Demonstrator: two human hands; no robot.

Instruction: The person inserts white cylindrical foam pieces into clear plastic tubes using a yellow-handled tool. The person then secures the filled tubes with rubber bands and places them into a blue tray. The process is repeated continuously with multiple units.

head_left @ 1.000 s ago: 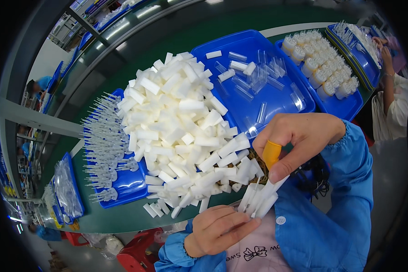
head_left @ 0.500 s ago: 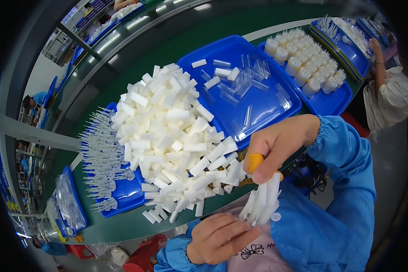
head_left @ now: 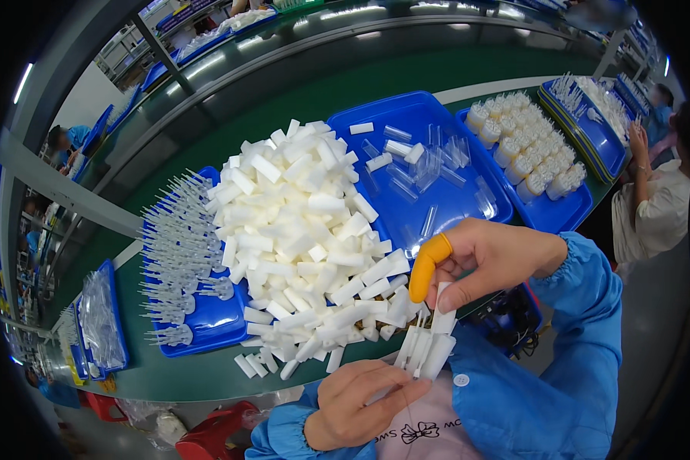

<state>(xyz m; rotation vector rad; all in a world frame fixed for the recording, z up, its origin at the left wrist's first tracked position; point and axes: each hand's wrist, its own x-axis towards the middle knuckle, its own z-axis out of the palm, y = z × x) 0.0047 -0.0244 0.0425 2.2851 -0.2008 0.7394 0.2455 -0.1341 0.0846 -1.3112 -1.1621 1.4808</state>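
Low in front of me, my left hand (head_left: 360, 399) is closed round the base of a white pronged plastic part (head_left: 415, 345). Its thin prongs point up, and white foam sticks sit among them. Above it, my right hand (head_left: 502, 257) pinches a white foam stick (head_left: 446, 297) between thumb and fingers, touching or very near the prongs. An orange finger cot (head_left: 429, 267) covers my right index finger, which is lifted off the stick. A large heap of white foam sticks (head_left: 299, 222) lies just beyond my hands.
A blue tray (head_left: 391, 115) behind the heap holds clear tubes and a few foam sticks. Another blue tray (head_left: 540, 211) at right carries bundled white-and-yellow parts. At left, a blue tray (head_left: 207, 337) bears many pronged parts. A person (head_left: 652, 207) sits at far right.
My right index finger has lifted and straightened away from the foam sticks, and a single stick now shows in the pinch. Bare prongs have come into sight. The whole view has shifted slightly.
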